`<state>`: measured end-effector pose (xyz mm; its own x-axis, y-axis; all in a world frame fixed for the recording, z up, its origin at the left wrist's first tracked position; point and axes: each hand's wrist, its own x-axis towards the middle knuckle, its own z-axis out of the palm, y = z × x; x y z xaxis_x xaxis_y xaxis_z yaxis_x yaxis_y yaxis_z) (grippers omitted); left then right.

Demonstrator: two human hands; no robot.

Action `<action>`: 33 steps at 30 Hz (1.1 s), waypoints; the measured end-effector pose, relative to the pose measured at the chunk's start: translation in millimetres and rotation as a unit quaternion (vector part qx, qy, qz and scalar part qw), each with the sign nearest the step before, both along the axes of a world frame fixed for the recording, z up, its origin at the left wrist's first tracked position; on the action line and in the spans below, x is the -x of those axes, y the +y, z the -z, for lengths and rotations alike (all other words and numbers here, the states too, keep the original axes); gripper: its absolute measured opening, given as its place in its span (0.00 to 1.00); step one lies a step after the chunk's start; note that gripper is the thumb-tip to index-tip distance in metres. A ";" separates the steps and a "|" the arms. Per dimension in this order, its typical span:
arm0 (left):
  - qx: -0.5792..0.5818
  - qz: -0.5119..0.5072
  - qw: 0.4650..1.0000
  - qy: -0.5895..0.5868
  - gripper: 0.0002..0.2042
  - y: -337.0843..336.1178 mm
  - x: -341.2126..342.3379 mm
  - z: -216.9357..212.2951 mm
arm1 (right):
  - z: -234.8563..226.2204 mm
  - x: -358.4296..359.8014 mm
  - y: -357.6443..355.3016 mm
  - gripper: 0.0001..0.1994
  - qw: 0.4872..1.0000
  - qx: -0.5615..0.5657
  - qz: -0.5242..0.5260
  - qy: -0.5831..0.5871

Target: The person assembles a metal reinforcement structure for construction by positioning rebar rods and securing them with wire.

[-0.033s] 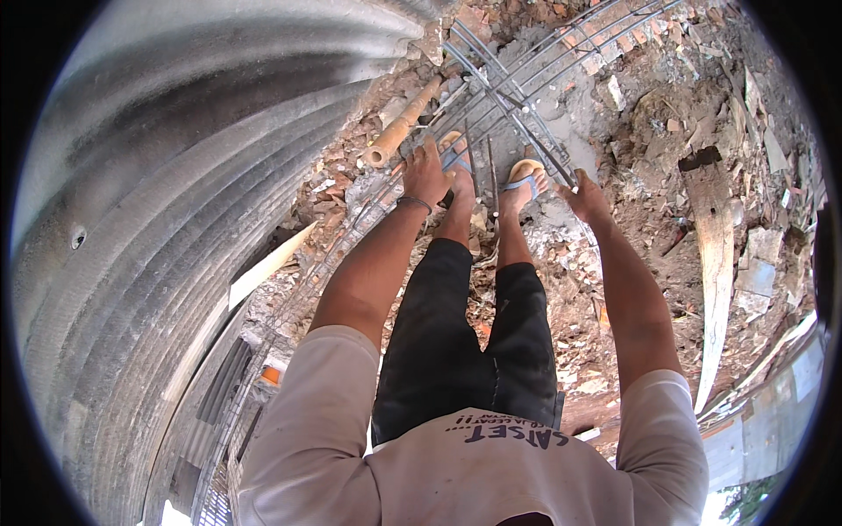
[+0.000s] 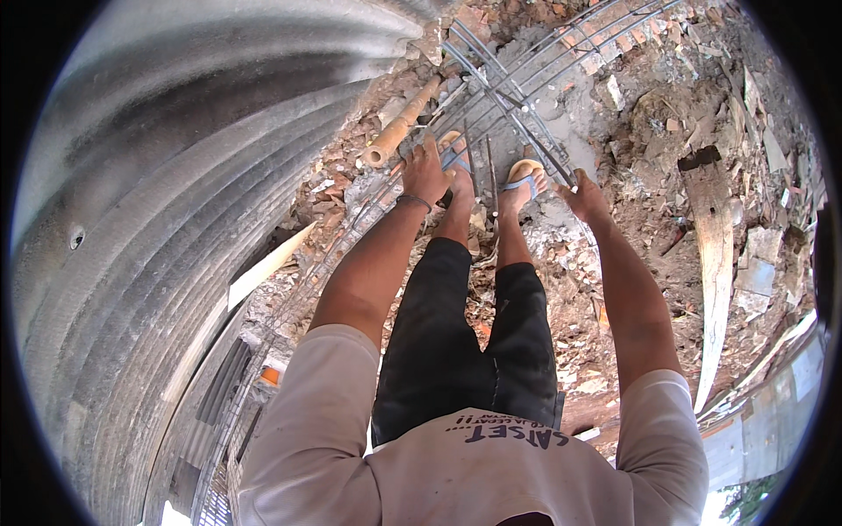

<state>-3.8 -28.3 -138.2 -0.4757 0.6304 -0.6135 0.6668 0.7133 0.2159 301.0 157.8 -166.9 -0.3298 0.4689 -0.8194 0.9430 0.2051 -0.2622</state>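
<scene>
My left hand [image 2: 425,175] is closed over the long rebar cage [image 2: 561,42] that runs from the upper right down past my left foot. A small dark thing shows under its thumb, too hidden to name. My right hand [image 2: 586,196] grips the near end of a crossing bundle of rebar [image 2: 535,136], thumb on one side and fingers on the other. That bundle lies across the cage, just ahead of my sandalled feet. Two thin upright rods [image 2: 492,171] stand between my feet.
Corrugated sheeting [image 2: 193,175] rises close on the left. A bamboo pole [image 2: 403,121] lies beside the cage. On the right, a weathered plank [image 2: 712,254] rests on dirt and rubble. Broken brick and stone [image 2: 579,298] cover the ground around my legs. A pale wood strip [image 2: 270,265] leans at left.
</scene>
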 end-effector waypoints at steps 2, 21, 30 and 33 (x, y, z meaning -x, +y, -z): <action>-0.018 0.006 1.000 -0.002 0.46 2.8 -0.7 2.7 | 4.4 -1.9 0.3 0.38 1.000 -0.001 0.003 -0.015; 0.041 0.064 0.995 -0.072 0.40 7.7 19.8 -27.5 | -11.8 -4.7 -23.4 0.26 0.999 -0.015 0.024 -0.027; 0.073 0.054 0.992 -0.089 0.38 7.3 19.5 -42.1 | -15.5 -4.8 -22.4 0.28 1.000 -0.019 0.021 -0.003; 0.035 0.065 0.994 -0.081 0.37 -1.8 20.2 -50.3 | -25.5 4.2 -27.7 0.28 0.998 -0.009 0.031 -0.055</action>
<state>-23.9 -30.1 -87.9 -0.2839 0.6327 -0.7204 0.7147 0.6405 0.2809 296.8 130.1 -141.5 -0.2071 0.5009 -0.8403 0.9771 0.1486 -0.1523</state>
